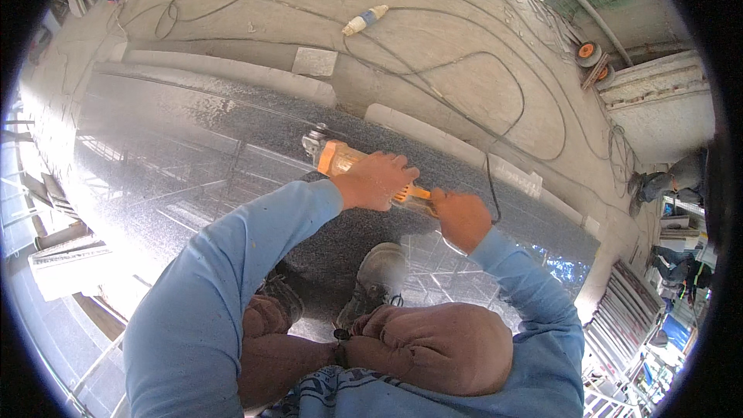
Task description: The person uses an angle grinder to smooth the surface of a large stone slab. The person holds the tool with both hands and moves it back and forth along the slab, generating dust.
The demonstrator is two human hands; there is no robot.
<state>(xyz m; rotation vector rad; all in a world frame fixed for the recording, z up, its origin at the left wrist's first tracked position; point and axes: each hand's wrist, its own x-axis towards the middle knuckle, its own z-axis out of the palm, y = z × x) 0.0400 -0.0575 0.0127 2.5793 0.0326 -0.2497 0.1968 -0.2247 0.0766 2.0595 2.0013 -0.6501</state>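
An orange angle grinder lies across a polished dark stone slab, its metal head pointing left at the slab's far side. My left hand is wrapped over the middle of the grinder's body. Around its rear end closes my right hand, beside which the power cord comes out. The grinder's disc side is small and cannot be made out clearly. Pale dust lies over the slab's left part, while scaffold poles and sky reflect in its shiny surface.
Pale stone strips lie along the slab's far edge, with a small light tile beside them. A black cable loops over the concrete floor to a white-and-blue connector. Orange-hubbed wheels stand at far right. My shoe is near the slab.
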